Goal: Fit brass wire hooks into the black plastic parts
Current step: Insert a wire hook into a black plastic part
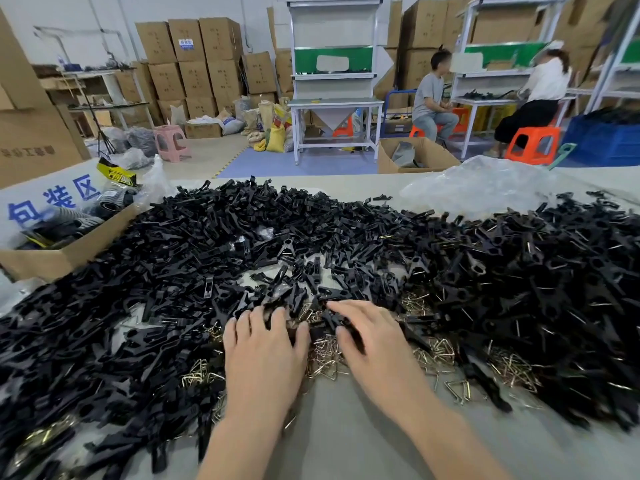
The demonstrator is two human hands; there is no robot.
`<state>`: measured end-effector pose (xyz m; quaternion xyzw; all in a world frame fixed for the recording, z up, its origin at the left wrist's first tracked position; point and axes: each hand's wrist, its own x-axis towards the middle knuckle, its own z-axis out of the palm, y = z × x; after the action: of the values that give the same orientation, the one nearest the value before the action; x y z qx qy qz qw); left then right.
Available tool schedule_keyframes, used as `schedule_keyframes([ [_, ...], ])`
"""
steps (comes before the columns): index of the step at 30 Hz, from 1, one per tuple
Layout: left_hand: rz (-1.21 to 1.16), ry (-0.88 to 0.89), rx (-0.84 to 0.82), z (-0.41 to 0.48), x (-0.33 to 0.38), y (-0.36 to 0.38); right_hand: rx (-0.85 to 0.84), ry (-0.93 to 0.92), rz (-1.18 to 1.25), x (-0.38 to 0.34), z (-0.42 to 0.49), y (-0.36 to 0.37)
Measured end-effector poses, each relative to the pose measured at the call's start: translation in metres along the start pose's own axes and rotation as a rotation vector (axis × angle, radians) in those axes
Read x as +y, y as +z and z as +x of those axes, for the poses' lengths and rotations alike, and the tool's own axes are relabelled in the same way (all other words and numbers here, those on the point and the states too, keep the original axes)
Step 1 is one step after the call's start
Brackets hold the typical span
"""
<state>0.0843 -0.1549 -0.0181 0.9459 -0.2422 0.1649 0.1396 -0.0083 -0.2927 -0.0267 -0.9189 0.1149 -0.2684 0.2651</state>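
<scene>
Handling black plastic parts (242, 237) and brass wire hooks (325, 355): likely light, stiff.
Pinch mid-body; left hand (265, 348), right hand (375, 344) loosely curled, hold indeterminate.

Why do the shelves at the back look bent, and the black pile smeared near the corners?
Head view: the wide-angle lens bows the shelving outward; the black plastic parts smear in the lower corners and are sharper mid-table; the light is even, with no hard shadows.

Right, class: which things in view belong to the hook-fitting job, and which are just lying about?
Job in hand:
black plastic parts
brass wire hooks
left hand
right hand

Lying about:
cardboard box, table's left
clear plastic bag, back right
pink stool, on the floor
</scene>
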Motion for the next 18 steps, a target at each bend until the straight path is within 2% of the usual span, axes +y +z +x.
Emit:
schedule_keyframes([
  [3, 0.019, 0.096, -0.007, 0.003, -0.005, 0.002, -0.084, 0.052, -0.168, 0.007, 0.000, 0.006],
  [9, -0.067, 0.165, -0.140, 0.010, -0.005, 0.004, -0.062, 0.074, -0.183, 0.014, 0.000, 0.005],
  [18, -0.194, 0.155, -0.061, 0.008, -0.001, -0.002, -0.120, 0.211, -0.258, 0.003, 0.004, 0.009],
])
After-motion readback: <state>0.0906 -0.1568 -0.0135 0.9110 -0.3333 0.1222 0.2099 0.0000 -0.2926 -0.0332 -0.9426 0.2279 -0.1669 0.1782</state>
